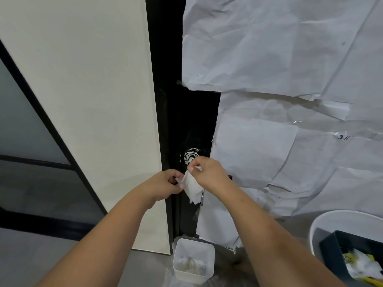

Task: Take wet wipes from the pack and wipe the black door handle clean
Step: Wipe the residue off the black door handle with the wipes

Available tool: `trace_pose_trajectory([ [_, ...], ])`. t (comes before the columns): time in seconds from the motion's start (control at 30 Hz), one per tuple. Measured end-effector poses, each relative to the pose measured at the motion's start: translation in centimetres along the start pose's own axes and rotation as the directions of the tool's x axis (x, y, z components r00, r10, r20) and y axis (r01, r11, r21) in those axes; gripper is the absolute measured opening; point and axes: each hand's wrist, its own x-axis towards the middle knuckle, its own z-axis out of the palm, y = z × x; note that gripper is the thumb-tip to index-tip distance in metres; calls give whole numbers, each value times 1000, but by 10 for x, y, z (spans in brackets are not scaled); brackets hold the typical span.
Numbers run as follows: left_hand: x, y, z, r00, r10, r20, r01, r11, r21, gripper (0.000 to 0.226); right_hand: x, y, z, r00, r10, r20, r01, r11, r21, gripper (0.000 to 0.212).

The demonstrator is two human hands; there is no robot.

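Both hands, left (165,184) and right (207,172), pinch one wet wipe (192,187); below them, a white bin (193,261) holds crumpled wipes.

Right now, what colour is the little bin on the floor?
White, seen in the head view: the bin holds crumpled wipes.

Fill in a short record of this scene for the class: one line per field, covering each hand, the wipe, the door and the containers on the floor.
left hand: pinches the wipe's left edge
right hand: pinches the wipe's top
wet wipe: white, spread between both hands, in front of the door
black door: white smear above the hands
white bin: on floor, crumpled wipes inside
dark tray: lower right, in a white tub
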Motion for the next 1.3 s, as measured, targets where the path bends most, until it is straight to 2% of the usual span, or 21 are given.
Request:
trace_pose_trajectory([
  [0.07, 2, 1, 3, 999, -15, -50, 10, 996, -93, 4, 2, 0, 1, 1000, -21, 6, 21, 1000, 4, 10],
  [0.2, 9, 2, 10, 980, -83, -183, 30, 961, -273, 8, 8, 2, -2, 999, -39, 3, 39, 999, -14, 11],
  [0.3, 17, 6, 18, 958, -98, -269, -38, 888, -459, 11, 10, 3, -9, 996, -45, -77, 46, 999, 15, 16],
  [0.37, 20, 12, 26, 956, -69, -286, -101, 835, -541, 10, 11, 9, -15, 986, -38, -159, 30, 998, -54, 19],
  [0.43, 25, 13, 34, 948, -41, -314, -141, 833, -534, 19, 10, 20, -22, 979, -80, -186, 19, 951, -309, 21],
  [0.5, 30, 13, 43, 934, -67, -351, -139, 837, -529, 41, 8, 29, -24, 993, -75, -94, 7, 816, -578, 25],
  [0.57, 36, 11, 51, 909, -128, -397, -111, 842, -527, 54, 5, 37, -21, 999, -31, -13, 12, 688, -725, 28],
  [0.6, 38, 10, 56, 898, -145, -416, -109, 842, -528, 51, 3, 42, -19, 1000, -23, 8, 21, 659, -751, 28],
  [0.73, 44, 12, 68, 813, -184, -552, -146, 854, -500, 23, -2, 65, -7, 996, -67, 50, 83, 718, -691, 30],
  [0.9, 54, 25, 66, 733, -189, -654, -114, 913, -391, 19, -5, 76, -1, 994, -104, 40, 107, 791, -602, 32],
  [1.1, 61, 31, 61, 739, -152, -656, -105, 936, -335, 20, -6, 73, -6, 995, -63, 81, 97, 832, -547, 49],
  [1.2, 57, 25, 61, 768, -67, -637, -116, 964, -241, 22, -5, 73, -6, 995, -57, 84, 93, 838, -538, 49],
  [1.3, 52, 22, 65, 764, -18, -645, -108, 982, -155, 34, -4, 74, -3, 995, -67, 70, 95, 827, -555, 46],
])
